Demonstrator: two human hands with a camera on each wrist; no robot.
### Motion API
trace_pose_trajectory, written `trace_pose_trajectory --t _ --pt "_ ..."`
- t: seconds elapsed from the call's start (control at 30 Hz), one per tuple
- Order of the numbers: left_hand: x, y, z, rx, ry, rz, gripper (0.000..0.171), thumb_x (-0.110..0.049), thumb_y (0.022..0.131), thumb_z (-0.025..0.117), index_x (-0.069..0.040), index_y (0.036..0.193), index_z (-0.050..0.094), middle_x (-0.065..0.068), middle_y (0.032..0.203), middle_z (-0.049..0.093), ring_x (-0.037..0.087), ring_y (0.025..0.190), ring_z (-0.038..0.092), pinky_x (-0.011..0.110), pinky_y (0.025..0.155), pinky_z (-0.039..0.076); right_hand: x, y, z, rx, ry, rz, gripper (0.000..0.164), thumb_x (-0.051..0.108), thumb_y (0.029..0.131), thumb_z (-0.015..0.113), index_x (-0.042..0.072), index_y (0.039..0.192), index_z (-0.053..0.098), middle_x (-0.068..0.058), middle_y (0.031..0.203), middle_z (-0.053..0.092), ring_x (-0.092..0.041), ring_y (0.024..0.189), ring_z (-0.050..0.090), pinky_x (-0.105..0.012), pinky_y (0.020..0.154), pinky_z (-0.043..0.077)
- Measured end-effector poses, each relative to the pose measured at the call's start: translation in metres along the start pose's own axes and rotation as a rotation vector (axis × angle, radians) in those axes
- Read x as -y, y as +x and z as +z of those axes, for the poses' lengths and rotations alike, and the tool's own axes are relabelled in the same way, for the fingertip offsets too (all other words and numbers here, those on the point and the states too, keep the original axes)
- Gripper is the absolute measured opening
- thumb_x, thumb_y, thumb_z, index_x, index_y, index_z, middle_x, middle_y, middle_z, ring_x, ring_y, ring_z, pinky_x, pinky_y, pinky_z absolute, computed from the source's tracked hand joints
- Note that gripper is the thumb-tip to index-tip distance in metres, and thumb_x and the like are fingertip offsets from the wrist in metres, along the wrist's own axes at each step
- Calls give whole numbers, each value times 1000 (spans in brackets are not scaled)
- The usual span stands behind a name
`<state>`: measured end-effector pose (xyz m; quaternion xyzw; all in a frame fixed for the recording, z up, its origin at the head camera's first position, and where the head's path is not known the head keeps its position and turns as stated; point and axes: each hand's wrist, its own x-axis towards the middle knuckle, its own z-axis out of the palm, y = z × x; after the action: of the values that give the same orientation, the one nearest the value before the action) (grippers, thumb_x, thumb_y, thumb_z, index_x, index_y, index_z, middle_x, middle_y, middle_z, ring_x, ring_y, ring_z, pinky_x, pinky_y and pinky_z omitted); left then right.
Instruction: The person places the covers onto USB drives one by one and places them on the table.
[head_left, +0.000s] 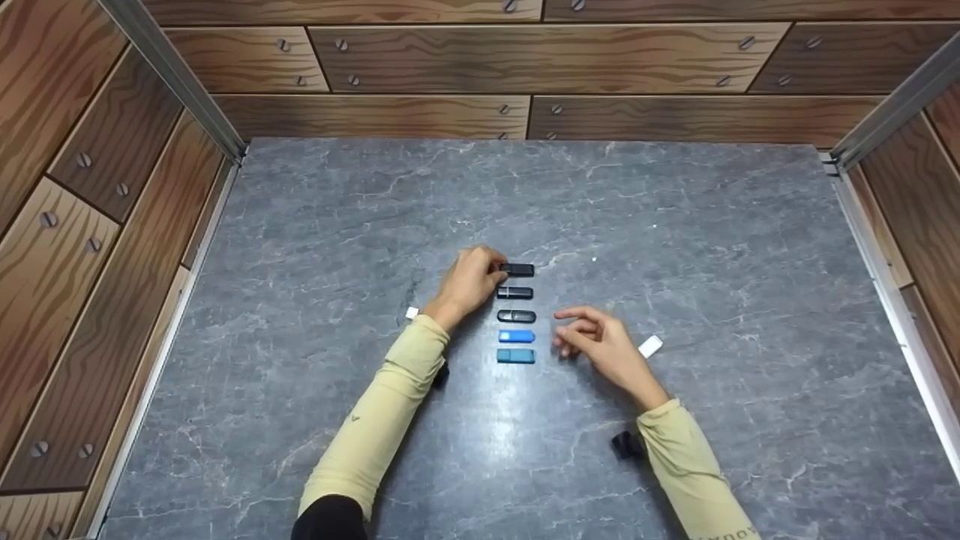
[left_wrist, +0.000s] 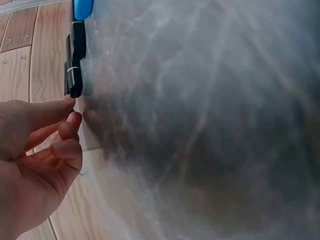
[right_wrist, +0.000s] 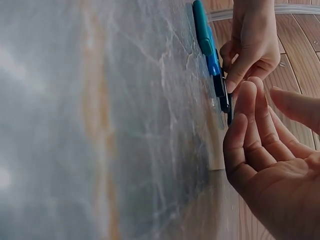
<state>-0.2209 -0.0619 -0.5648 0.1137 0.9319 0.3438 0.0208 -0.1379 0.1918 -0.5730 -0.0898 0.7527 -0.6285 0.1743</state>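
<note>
A column of USB flash drives lies in the middle of the table in the head view. At its far end, my left hand [head_left: 471, 281] pinches the left end of a black flash drive [head_left: 519, 270] between thumb and fingers. Below it come a black drive with a silver band [head_left: 516, 293], a black rounded drive [head_left: 517, 316], a blue drive [head_left: 517, 337] and a teal drive [head_left: 516, 356]. To the right of the column, my right hand [head_left: 604, 345] is held apart from the drives, fingers loosely bent and holding nothing. The left fingers partly hide the far drive.
The grey marbled tabletop [head_left: 360, 225] is bordered by wood-patterned walls [head_left: 555, 60] at the back and sides. White pieces [head_left: 651, 346] and dark pieces [head_left: 626, 445] sit by the wrists. Small white specks [head_left: 594, 259] lie right of the column.
</note>
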Motion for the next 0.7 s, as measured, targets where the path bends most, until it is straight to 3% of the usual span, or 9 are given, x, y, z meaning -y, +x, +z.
trace_pose_trajectory --t 0.33,0.47,0.7 --pt "3 -3 -1 13 -31 26 25 1 93 72 2 117 77 19 101 74 33 100 70 45 93 60 3 -3 -3 36 -2 29 43 7 104 65 -12 140 52 -22 95 77 -13 73 72 -27 70 62" --pt "8 -10 -11 -13 -74 25 26 1 96 69 4 122 74 20 106 75 34 101 71 43 94 60 4 -4 -7 29 -53 49 40 11 104 65 -7 139 57 -22 98 77 -14 74 71 -27 71 61" --pt "25 -27 -37 -83 -84 16 18 -3 98 69 3 113 78 20 106 76 33 97 73 45 91 60 5 -7 -17 -16 -127 58 34 11 103 67 -4 134 64 -22 98 77 -13 71 70 -26 67 60"
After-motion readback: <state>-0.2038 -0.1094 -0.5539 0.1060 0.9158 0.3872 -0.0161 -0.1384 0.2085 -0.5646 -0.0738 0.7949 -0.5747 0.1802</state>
